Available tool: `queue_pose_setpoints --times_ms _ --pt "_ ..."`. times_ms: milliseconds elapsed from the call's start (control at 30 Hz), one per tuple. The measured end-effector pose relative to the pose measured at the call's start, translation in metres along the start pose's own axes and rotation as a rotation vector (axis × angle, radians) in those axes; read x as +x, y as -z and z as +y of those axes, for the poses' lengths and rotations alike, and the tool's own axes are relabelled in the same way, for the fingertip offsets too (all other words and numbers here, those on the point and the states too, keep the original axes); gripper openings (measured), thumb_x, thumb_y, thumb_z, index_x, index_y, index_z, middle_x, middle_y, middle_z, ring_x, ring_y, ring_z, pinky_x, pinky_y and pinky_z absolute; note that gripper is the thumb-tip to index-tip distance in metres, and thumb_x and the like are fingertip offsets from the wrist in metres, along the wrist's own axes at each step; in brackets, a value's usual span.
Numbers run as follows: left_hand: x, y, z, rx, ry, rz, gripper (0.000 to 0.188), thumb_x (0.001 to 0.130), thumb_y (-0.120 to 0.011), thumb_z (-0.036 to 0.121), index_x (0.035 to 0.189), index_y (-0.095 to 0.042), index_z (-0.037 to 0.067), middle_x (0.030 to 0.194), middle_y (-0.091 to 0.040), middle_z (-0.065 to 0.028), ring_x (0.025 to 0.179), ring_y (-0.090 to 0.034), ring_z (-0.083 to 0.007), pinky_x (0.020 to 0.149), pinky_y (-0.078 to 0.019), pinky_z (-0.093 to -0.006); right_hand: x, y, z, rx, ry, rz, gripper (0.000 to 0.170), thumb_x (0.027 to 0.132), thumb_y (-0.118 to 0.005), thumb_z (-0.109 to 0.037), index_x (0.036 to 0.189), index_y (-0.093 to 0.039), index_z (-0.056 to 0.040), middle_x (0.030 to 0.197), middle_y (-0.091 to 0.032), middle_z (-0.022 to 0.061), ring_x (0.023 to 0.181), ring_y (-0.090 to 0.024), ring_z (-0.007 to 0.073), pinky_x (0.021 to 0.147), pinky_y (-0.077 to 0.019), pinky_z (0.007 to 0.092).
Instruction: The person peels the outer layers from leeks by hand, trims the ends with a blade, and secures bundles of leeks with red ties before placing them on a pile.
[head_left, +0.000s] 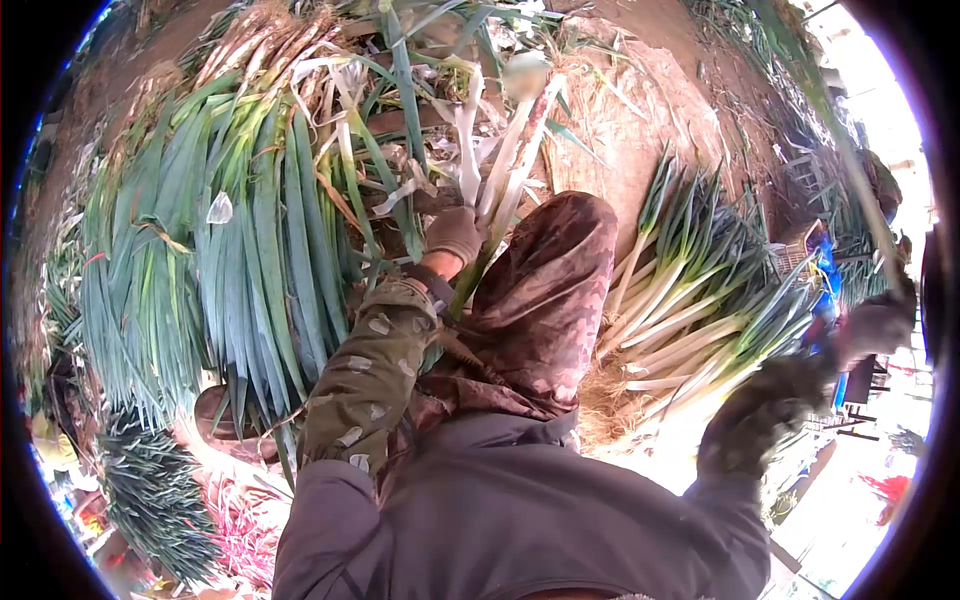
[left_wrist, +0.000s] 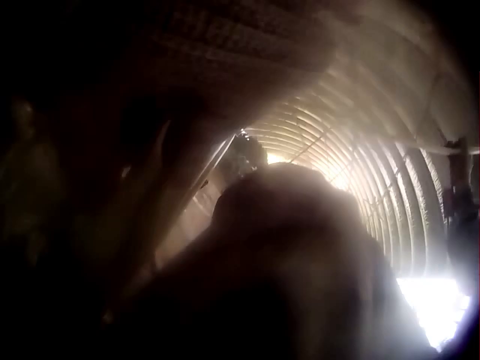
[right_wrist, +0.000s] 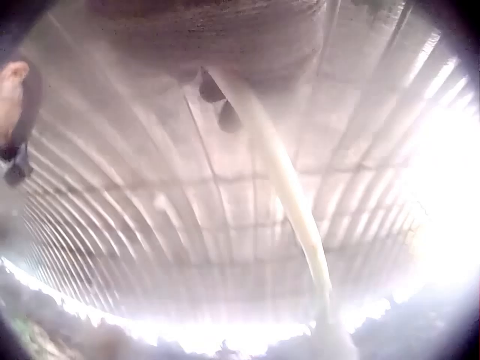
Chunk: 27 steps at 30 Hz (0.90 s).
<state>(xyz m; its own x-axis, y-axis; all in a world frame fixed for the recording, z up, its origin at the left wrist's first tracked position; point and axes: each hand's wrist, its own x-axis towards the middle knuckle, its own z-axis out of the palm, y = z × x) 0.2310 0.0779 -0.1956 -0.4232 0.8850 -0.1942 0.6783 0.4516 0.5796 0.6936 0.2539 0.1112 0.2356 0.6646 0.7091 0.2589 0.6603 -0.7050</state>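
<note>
In the head view my gloved left hand grips white-stemmed green onions beside the bent knee, their root ends pointing away from me. The left wrist view is dark and shows little of that grip. Out at the far right, blurred, my right hand holds one long green onion that reaches up and away from it. In the right wrist view its pale stalk curves down from the fingers. A big heap of unpeeled green onions lies left of my left hand.
Right of the knee lies a pile of cleaner green onions, roots toward me. Another dense bundle of green leaves is at the lower left, near pink strands. A basket stands at the right. A ribbed roof arches overhead.
</note>
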Motion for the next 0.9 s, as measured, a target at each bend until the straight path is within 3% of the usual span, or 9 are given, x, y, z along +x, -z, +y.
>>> queue_pose_setpoints --times_ms 133,233,267,333,433,500,633,800,900 --pt "0.004 -0.027 -0.001 -0.001 0.093 0.059 0.035 0.084 -0.069 0.032 0.106 -0.066 0.006 0.091 -0.070 -0.0207 0.089 -0.067 -0.0414 0.076 -0.0531 -0.0511 -0.117 0.071 0.117 -0.232 -0.351 -0.295 0.049 0.098 -0.057 -0.023 0.143 -0.050 -0.0033 0.144 -0.051 0.0157 0.121 -0.056 0.0277 0.104 -0.0424 0.0372" --pt "-0.002 -0.031 -0.006 -0.076 0.070 0.105 0.039 0.083 -0.069 0.031 0.112 -0.061 0.006 0.088 -0.070 -0.0206 0.086 -0.067 -0.0414 0.074 -0.0527 -0.0521 -0.228 0.102 0.175 -1.130 -0.520 -0.897 0.038 0.096 -0.056 -0.019 0.132 -0.059 -0.0054 0.132 -0.063 0.0177 0.118 -0.062 0.0324 0.101 -0.0472 0.0416" --pt "-0.004 -0.032 -0.008 -0.105 0.046 0.120 0.039 0.082 -0.069 0.029 0.113 -0.060 0.006 0.087 -0.070 -0.0202 0.085 -0.067 -0.0412 0.074 -0.0525 -0.0524 -0.245 0.074 0.132 -1.180 -0.501 -0.952 0.040 0.092 -0.062 -0.017 0.128 -0.059 0.0011 0.121 -0.066 0.0212 0.108 -0.067 0.0322 0.096 -0.0505 0.0410" --pt "-0.011 -0.020 -0.007 -0.133 0.028 0.141 0.035 0.082 -0.067 0.026 0.110 -0.060 0.007 0.085 -0.070 -0.0192 0.081 -0.067 -0.0405 0.072 -0.0524 -0.0519 -0.275 0.069 0.160 -0.730 -0.431 -0.634 0.041 0.088 -0.069 -0.011 0.126 -0.060 0.0020 0.114 -0.070 0.0183 0.096 -0.069 0.0268 0.087 -0.0544 0.0371" --pt "-0.026 -0.005 -0.013 -0.189 -0.055 0.191 0.029 0.081 -0.064 0.024 0.105 -0.060 0.009 0.080 -0.069 -0.0166 0.074 -0.066 -0.0392 0.069 -0.0523 -0.0496 -0.261 -0.055 0.043 -0.187 -0.749 -0.499 0.026 0.091 -0.067 -0.007 0.117 -0.065 -0.0005 0.096 -0.072 0.0088 0.081 -0.069 0.0189 0.076 -0.0569 0.0332" --pt "-0.042 0.011 -0.004 -0.299 -0.165 0.254 0.029 0.081 -0.065 0.026 0.104 -0.060 0.010 0.079 -0.068 -0.0160 0.074 -0.066 -0.0395 0.068 -0.0522 -0.0490 -0.269 -0.123 -0.026 -0.111 -0.601 -0.622 0.022 0.096 -0.063 -0.009 0.115 -0.065 0.0017 0.087 -0.071 0.0070 0.066 -0.063 0.0095 0.057 -0.0502 0.0228" --pt "-0.071 0.028 0.003 -0.362 -0.208 0.303 0.030 0.080 -0.070 0.023 0.103 -0.058 0.009 0.079 -0.067 -0.0165 0.077 -0.066 -0.0400 0.068 -0.0515 -0.0492 -0.307 -0.246 -0.047 -0.047 -0.214 -0.773 0.019 0.093 -0.068 -0.014 0.103 -0.063 0.0009 0.073 -0.064 0.0126 0.063 -0.061 0.0189 0.058 -0.0473 0.0327" --pt "-0.105 0.044 0.004 -0.213 -0.252 0.355 0.033 0.080 -0.075 0.024 0.103 -0.057 0.009 0.081 -0.066 -0.0171 0.078 -0.065 -0.0412 0.063 -0.0505 -0.0508 -0.340 -0.309 -0.048 0.041 -0.253 -0.840 0.023 0.095 -0.066 -0.018 0.089 -0.053 0.0000 0.071 -0.057 0.0150 0.061 -0.051 0.0210 0.058 -0.0441 0.0361" --pt "-0.101 0.074 -0.006 0.059 -0.243 0.138 0.033 0.081 -0.075 0.027 0.101 -0.058 0.006 0.080 -0.067 -0.0154 0.076 -0.066 -0.0392 0.064 -0.0511 -0.0482 -0.345 -0.311 -0.049 0.174 -0.343 -0.867 0.021 0.096 -0.064 -0.017 0.089 -0.053 -0.0003 0.068 -0.055 0.0124 0.061 -0.049 0.0180 0.058 -0.0435 0.0344"
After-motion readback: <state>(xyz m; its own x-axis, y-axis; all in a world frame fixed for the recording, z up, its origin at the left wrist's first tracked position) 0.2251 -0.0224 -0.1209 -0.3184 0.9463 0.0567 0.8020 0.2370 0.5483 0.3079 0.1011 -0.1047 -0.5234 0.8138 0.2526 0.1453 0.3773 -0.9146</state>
